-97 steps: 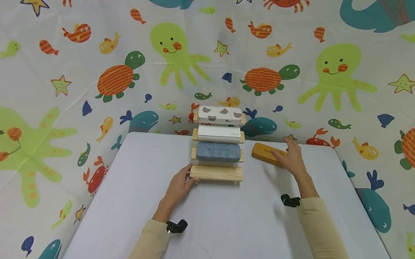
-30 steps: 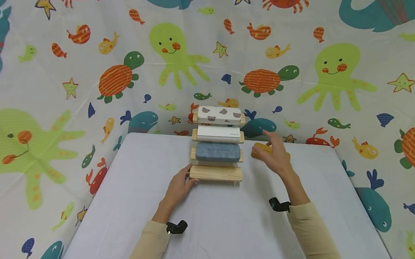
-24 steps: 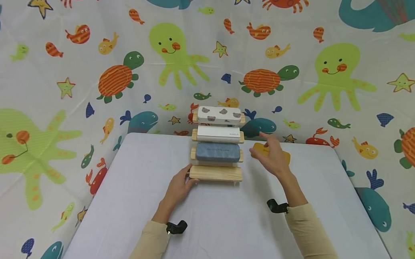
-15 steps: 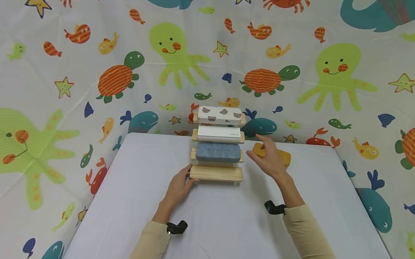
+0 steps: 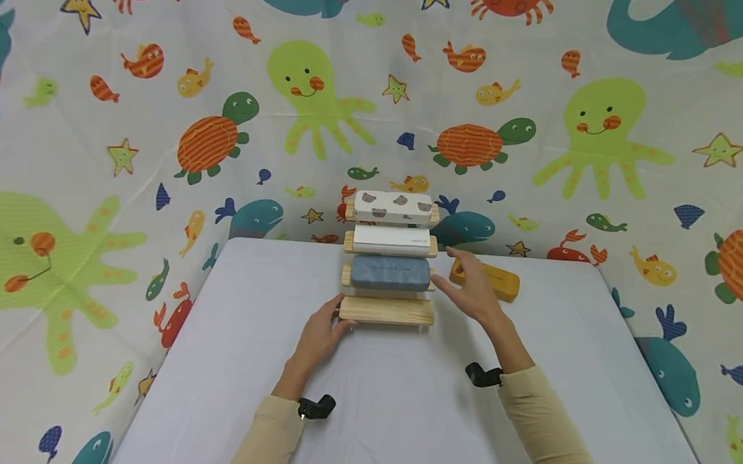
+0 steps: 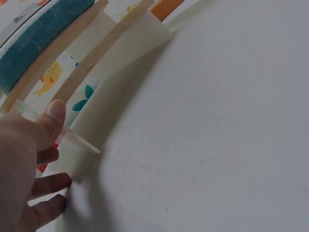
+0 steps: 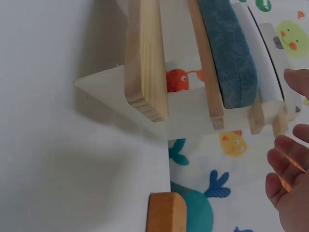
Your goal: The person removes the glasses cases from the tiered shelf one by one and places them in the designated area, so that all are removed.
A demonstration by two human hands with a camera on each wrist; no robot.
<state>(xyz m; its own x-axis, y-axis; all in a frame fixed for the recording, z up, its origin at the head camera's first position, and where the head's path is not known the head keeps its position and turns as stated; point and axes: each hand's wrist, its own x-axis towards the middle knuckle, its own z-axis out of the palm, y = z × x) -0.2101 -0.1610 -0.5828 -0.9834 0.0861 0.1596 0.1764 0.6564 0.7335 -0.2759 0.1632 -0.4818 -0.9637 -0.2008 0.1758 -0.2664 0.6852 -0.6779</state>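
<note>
A tiered display rack with wooden shelves [image 5: 387,310] stands at the table's back middle. My left hand [image 5: 320,333] holds the left end of its bare lowest shelf; in the left wrist view the thumb [image 6: 56,110] lies on the shelf's end beside a clear side panel. A blue glasses case [image 5: 390,273] lies on the shelf above, then a plain white case [image 5: 392,240], then a bear-patterned case [image 5: 394,208] on top. My right hand [image 5: 475,295], fingers loosely spread and holding nothing, hovers by the rack's right end. Behind it lies a mustard-yellow glasses case [image 5: 500,282] on the table.
White cloth covers the table [image 5: 384,420]. Right behind the rack hangs a curtain [image 5: 355,101] printed with sea animals. A black wrist camera [image 5: 317,406] sits on the left wrist, another wrist camera [image 5: 483,375] on the right.
My right hand has moved left from the yellow case toward the rack's right end, leaving the case on the table. My left hand has stayed on the lowest shelf.
</note>
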